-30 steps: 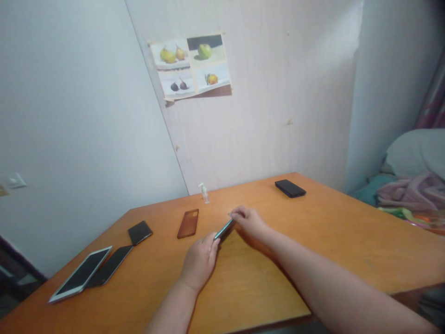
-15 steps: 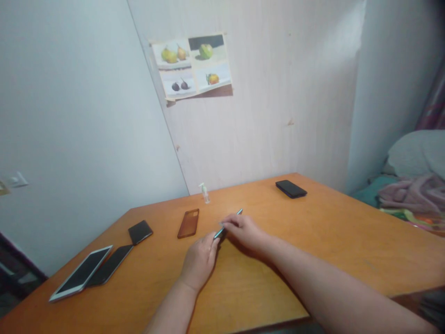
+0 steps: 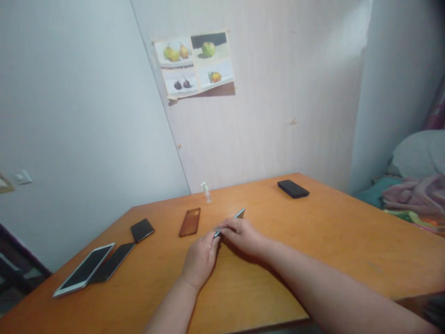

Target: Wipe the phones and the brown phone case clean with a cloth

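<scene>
A thin phone (image 3: 239, 214) with a silvery-teal edge is held tilted above the table, seen nearly edge-on. My left hand (image 3: 200, 257) grips its near end between thumb and fingers. My right hand (image 3: 239, 234) is closed over the phone's middle, its fingertips close to my left thumb. Something small and pale shows at the right fingertips, too small to name. Just beyond my left hand lies a brown see-through phone case (image 3: 189, 222). Both palms and most of the phone's faces are hidden.
A small clear pump bottle (image 3: 207, 193) stands near the wooden table's (image 3: 333, 232) back edge. At far right lies a dark phone (image 3: 293, 189). On the left are a white-framed tablet (image 3: 85, 270), a black flat device (image 3: 113, 263) and a black square item (image 3: 142, 230).
My right hand's fingers have slid along the phone toward my left hand. More of the phone's far end shows. The view has shifted slightly; the other things stay put.
</scene>
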The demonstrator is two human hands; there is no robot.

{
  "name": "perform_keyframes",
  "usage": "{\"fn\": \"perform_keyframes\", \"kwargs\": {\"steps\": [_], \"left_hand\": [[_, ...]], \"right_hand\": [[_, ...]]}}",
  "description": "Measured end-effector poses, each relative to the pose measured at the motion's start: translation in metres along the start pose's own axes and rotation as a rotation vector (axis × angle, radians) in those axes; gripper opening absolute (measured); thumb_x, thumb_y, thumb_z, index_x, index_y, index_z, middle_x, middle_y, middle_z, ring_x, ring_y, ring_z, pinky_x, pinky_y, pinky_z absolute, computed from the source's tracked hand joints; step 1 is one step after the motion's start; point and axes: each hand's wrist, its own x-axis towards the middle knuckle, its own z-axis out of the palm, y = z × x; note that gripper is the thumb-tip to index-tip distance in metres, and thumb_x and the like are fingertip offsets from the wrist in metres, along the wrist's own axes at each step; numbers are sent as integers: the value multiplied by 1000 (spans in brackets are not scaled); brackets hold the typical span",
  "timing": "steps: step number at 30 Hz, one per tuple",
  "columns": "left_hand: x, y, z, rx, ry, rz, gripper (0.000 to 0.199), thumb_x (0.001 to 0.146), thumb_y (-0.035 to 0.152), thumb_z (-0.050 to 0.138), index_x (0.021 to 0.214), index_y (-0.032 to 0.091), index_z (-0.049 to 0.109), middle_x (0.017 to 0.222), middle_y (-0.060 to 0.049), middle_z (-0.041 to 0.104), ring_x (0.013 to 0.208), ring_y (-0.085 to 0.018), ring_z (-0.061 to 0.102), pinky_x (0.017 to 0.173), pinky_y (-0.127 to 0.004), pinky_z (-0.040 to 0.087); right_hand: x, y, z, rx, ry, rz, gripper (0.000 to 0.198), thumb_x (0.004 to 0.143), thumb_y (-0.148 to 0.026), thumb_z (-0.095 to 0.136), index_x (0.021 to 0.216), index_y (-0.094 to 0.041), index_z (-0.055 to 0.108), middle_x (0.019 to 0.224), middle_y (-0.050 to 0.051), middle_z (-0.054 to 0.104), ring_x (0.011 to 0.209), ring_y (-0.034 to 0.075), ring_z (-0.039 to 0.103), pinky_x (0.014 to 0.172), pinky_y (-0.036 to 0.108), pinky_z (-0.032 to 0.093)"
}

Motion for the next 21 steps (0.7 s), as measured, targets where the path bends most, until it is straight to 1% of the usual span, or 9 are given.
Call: {"fn": "perform_keyframes", "kwargs": {"steps": [3, 5, 8, 10, 12, 14, 16, 18, 21], "left_hand": [[0, -1, 0, -11, -8, -10, 28, 101, 33, 35, 110, 22, 59, 95, -7, 70, 87, -20, 67, 78, -30, 50], [0, -1, 0, -21, -16, -10, 28, 101, 33, 34, 109, 23, 59, 95, -6, 70, 88, -20, 66, 78, -29, 50], [0, -1, 0, -29, -16, -14, 28, 101, 33, 35, 110, 22, 59, 95, -6, 70, 88, -20, 67, 78, -29, 50], [0, 0, 0, -27, -6, -20, 28, 101, 33, 36, 111, 22, 59, 96, -6, 71, 88, -20, 67, 78, -29, 50], [0, 0, 0, -36, 5, -16, 27, 100, 32, 37, 112, 23, 59, 99, -6, 71, 90, -20, 68, 80, -29, 51], [1, 1, -1, -47, 11, -9, 27, 100, 31, 37, 113, 23, 59, 102, -6, 72, 92, -20, 68, 81, -28, 51], [1, 1, -2, -43, 7, -13, 27, 100, 32, 37, 112, 23, 60, 99, -6, 72, 90, -20, 68, 80, -28, 51], [1, 1, -2, -31, 4, -26, 28, 100, 33, 36, 110, 23, 61, 95, -6, 71, 87, -20, 68, 79, -29, 51], [1, 1, -1, -23, 6, -34, 28, 100, 33, 37, 110, 23, 60, 92, -6, 71, 86, -20, 68, 78, -28, 51]], "right_hand": [[12, 21, -26, -49, 260, 188, 24, 89, -34, 54, 93, -19, 72, 88, 3, 73, 84, 18, 65, 80, 30, 51], [17, 32, -40, -78, 334, 232, 25, 89, -32, 52, 95, -17, 71, 89, 6, 73, 84, 19, 65, 81, 33, 50], [15, 30, -37, -94, 333, 221, 23, 88, -29, 54, 95, -17, 72, 91, 6, 73, 87, 20, 65, 84, 34, 49], [8, 20, -21, -75, 249, 165, 21, 87, -31, 57, 94, -20, 73, 91, 4, 74, 88, 19, 65, 84, 32, 49], [2, 9, -6, -42, 93, 56, 23, 89, -32, 55, 99, -21, 73, 96, 4, 74, 90, 19, 65, 86, 32, 49], [1, 6, -2, -26, 16, 4, 25, 90, -32, 54, 101, -21, 73, 97, 4, 74, 91, 19, 65, 86, 32, 49], [5, 11, -11, -51, 93, 57, 25, 90, -33, 53, 98, -21, 74, 94, 4, 74, 88, 18, 66, 85, 32, 50], [12, 21, -27, -104, 246, 156, 26, 90, -33, 53, 96, -19, 73, 91, 5, 74, 85, 19, 66, 84, 33, 51], [15, 28, -40, -147, 330, 194, 27, 90, -29, 51, 99, -18, 73, 97, 8, 74, 89, 21, 65, 87, 36, 50]]}}
